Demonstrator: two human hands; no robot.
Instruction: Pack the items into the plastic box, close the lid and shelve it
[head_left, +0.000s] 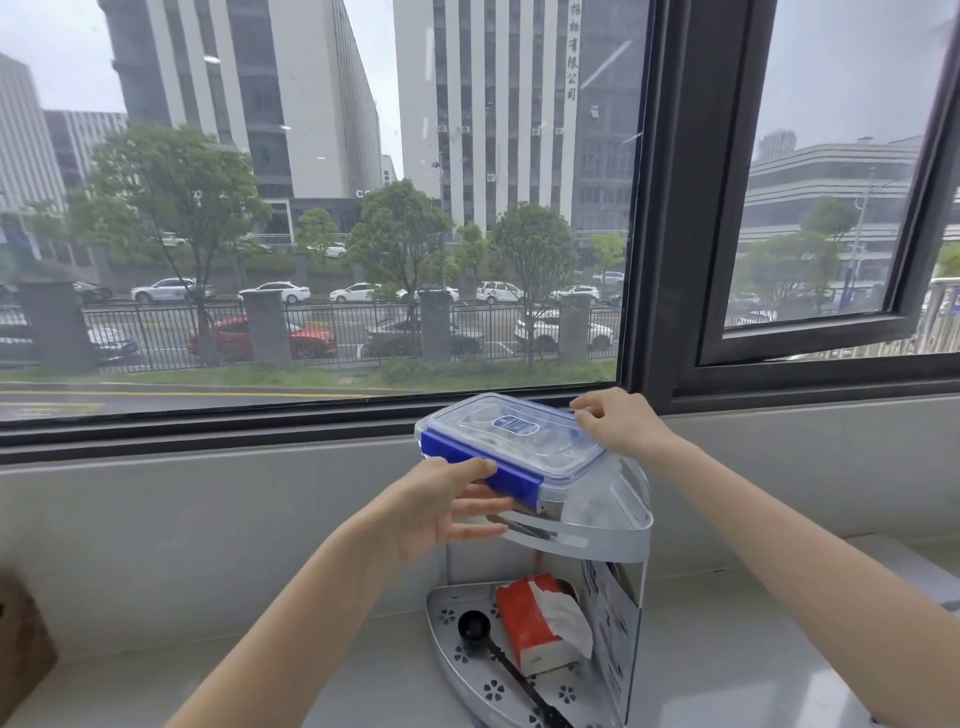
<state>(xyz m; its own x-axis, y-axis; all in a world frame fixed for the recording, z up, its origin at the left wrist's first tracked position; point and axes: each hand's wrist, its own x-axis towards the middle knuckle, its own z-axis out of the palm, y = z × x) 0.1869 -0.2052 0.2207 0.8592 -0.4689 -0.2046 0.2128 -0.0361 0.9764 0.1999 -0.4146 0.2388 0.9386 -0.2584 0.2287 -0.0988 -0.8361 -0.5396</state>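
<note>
The clear plastic box (511, 441) with its lid on and blue side clips rests on the top tier of a silver corner shelf (618, 535) by the window. My left hand (447, 506) touches the box's near blue clip, fingers spread along its side. At the far right corner of the lid sits my right hand (621, 421), its fingers curled on the edge. What is inside the box cannot be seen.
The shelf's bottom tier (452, 654) holds a red tissue pack (540, 618) and a black scoop (475, 626). The shelf stands on a grey sill (727, 665) under a large window. A brown object (23, 639) sits at the left edge.
</note>
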